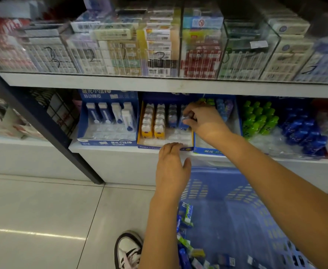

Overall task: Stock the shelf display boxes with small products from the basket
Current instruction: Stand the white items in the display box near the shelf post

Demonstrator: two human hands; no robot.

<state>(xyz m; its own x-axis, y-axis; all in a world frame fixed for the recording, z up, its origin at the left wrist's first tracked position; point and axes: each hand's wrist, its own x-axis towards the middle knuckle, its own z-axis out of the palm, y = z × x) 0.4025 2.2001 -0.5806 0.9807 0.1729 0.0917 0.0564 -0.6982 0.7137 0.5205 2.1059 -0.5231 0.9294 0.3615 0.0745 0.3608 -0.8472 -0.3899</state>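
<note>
- The right hand point(202, 119) is deep in the middle box point(149, 146), its fingers curled and pinched on a small blue piece point(184, 122) at their tips
- That piece sits in the far-right column; its long axis appears to run front to back, in line with the column, though blur hides its exact tilt
- Left of the fingers stand another blue column and then two yellow columns point(153, 123), close beside each other, so there is little room sideways
- On the wrist side of the fingers the clear tray lies bare down to the box's front lip; this looks like the open room for more pieces
- Just right of the fingers rises the box wall, with the next box point(207, 151) touching it
- Above the knuckles the upper shelf point(101, 80) overhangs, so lift is limited
- The left hand point(171, 167) holds nothing; its fingers lie straight and together, tips on the front lip, thumb apart
- The basket point(236, 191) lies below both wrists, with loose stock point(186, 214) nearer the left hand, likely the better one for the next pick
</note>
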